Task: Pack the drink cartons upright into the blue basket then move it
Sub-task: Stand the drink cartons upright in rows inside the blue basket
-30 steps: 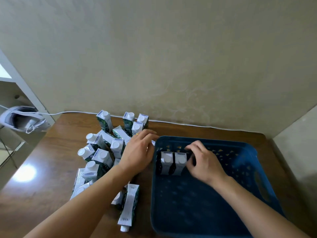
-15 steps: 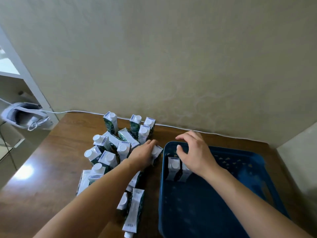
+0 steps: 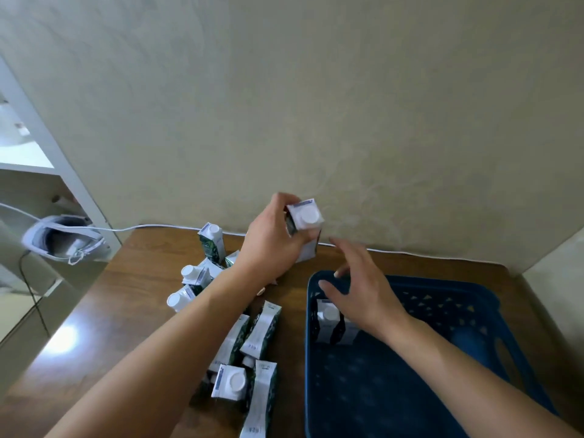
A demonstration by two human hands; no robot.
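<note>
My left hand (image 3: 271,245) grips a white-capped drink carton (image 3: 305,222) and holds it up in the air, above the table just left of the blue basket (image 3: 442,311). My right hand (image 3: 363,289) hovers with fingers spread over the basket's far-left corner, holding nothing. Two cartons (image 3: 328,320) stand upright in that corner, the right one partly hidden by my wrist. A heap of loose cartons (image 3: 249,339) lies on the wooden table left of the basket; some stand, some lie flat.
A beige wall rises close behind the table (image 3: 94,327). A thin white cable (image 3: 410,252) runs along the table's back edge. A white headset-like device (image 3: 63,243) sits beyond the table's left corner, beside a white shelf (image 3: 38,147).
My left hand closed on a carton in the heap and lifted it up and to the right. My right hand let go of the basket cartons and opened above the basket corner.
</note>
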